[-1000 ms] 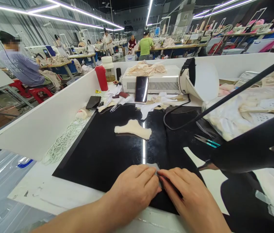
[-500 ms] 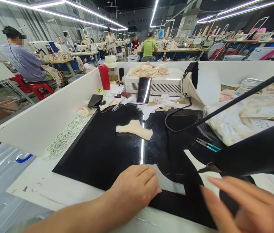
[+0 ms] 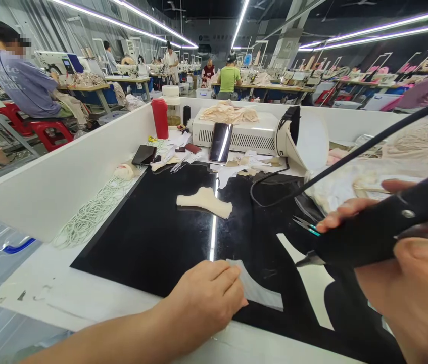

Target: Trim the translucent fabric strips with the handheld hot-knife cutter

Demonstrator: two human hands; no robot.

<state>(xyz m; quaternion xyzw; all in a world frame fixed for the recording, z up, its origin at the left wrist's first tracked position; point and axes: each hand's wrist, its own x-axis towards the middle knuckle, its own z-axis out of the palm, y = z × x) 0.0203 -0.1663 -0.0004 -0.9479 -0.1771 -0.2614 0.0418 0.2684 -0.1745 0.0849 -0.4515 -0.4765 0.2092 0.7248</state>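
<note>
My left hand [image 3: 209, 296] is closed, its fingers bunched over the left end of a curved light-grey fabric piece [image 3: 262, 290] lying on the black mat [image 3: 141, 242]. My right hand [image 3: 420, 288] is wrapped round a thick black hand-held tool [image 3: 375, 235] with a tapered, pointed tip. That tip hovers over, or touches, a white curved piece [image 3: 317, 290]; I cannot tell which. Farther up the mat lies a cream padded piece [image 3: 204, 201], apart from both hands. Close to the right fingers are small snips [image 3: 306, 226] with turquoise handles.
A black cable [image 3: 253, 194] loops across the mat. Pale green cord [image 3: 88, 215] is heaped at left. Behind the mat stand a phone [image 3: 220, 143], a white box [image 3: 251, 134], a red cup [image 3: 159, 119] and a white lamp-like cone [image 3: 310, 139]. Plastic-wrapped material [image 3: 335, 184] lies at right.
My right hand has gone from open and blurred below the black tool to gripping it. My left hand stays on the grey fabric piece. The view has shifted slightly.
</note>
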